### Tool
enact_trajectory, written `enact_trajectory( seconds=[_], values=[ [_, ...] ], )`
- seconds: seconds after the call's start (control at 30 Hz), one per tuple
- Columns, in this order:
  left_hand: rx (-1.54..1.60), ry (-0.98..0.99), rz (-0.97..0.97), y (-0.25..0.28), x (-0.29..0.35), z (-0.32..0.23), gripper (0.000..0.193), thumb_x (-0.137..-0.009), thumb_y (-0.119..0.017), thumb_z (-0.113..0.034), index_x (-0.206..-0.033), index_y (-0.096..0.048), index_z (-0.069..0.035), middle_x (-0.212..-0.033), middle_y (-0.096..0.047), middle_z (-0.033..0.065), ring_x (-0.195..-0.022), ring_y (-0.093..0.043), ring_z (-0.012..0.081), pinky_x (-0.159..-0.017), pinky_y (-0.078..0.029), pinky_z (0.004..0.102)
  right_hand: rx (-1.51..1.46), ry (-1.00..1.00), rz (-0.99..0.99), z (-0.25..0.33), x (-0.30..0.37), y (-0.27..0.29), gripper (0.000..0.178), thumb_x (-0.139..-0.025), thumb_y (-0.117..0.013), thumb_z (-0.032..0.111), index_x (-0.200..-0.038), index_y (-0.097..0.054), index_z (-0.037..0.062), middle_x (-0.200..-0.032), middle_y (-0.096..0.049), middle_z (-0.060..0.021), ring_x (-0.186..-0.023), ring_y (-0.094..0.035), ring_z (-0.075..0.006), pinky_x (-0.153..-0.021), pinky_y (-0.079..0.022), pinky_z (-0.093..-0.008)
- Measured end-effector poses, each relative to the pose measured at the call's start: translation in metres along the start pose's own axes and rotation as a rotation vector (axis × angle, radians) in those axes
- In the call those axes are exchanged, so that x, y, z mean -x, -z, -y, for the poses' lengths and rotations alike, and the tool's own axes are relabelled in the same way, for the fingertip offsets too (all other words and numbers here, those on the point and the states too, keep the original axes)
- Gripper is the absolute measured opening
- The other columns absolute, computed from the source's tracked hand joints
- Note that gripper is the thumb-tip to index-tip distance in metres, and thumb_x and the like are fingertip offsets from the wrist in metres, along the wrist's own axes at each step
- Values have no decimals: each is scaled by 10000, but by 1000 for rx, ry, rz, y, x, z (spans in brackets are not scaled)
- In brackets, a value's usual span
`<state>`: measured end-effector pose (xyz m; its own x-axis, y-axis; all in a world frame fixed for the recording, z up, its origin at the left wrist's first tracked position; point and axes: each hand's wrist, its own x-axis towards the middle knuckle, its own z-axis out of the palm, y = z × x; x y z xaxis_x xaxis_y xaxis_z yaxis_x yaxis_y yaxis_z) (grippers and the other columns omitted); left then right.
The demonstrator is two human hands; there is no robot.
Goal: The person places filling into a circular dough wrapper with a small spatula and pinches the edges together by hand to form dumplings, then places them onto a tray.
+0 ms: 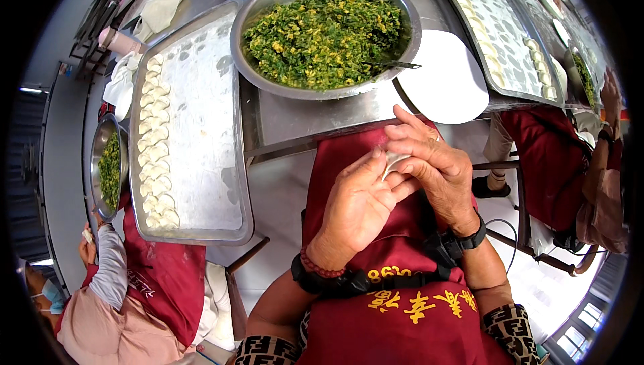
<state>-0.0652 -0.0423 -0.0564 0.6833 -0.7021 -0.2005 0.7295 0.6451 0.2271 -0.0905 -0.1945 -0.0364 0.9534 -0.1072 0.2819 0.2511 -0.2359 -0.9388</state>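
Observation:
A small pale dumpling (pixel 394 162) is pinched between the fingers of both my hands, above my red apron. My left hand (pixel 359 200) supports it from the left, palm turned up, thumb against the dough. From the right, my right hand (pixel 439 167) closes over it, partly hiding it. Just beyond my hands, a wide steel bowl (pixel 322 94) holds chopped green and yellow filling (pixel 325 36). A dark-handled utensil (pixel 400 65) rests in the filling. Right of the bowl lies a white flat board or plate (pixel 448 80).
A floured metal tray (pixel 201 235) at left carries rows of dumplings (pixel 154 143) along its left side. Another tray (pixel 506 36) with dumplings stands at right. A co-worker's hand (pixel 87 251) holds dough beside a smaller bowl (pixel 96 164); another co-worker's hand (pixel 610 93) is at far right.

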Motion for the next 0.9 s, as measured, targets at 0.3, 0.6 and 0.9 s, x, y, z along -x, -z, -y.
enact_trajectory(
  seconds=[0.3,0.6,0.9],
  values=[
    [56,15,2,2,-2,0,278,-1028,-469,-166,-1247,-580,-34,-1252,-600,63,-1201,-553,207,-1089,-415,462,120,106,13,3,-3,2,218,-833,-706,125,-1045,-741,86,-1161,-709,-68,-1325,-510,-290,-1055,-392,-427],
    [179,-8,90,12,-2,8,275,-1029,-475,-188,-1246,-595,-68,-1233,-620,44,-1115,-583,181,-1024,-443,402,354,240,96,4,-3,8,310,-817,-703,238,-1103,-732,122,-1194,-696,-54,-1363,-464,-308,-1055,-362,-444],
    [193,-15,49,4,-1,6,322,-1037,-456,-240,-1298,-541,-71,-1265,-599,62,-1105,-574,172,-970,-448,362,409,288,49,5,-5,5,462,-812,-660,393,-1184,-702,122,-1265,-660,-59,-1390,-417,-343,-1065,-351,-458]
  ],
)
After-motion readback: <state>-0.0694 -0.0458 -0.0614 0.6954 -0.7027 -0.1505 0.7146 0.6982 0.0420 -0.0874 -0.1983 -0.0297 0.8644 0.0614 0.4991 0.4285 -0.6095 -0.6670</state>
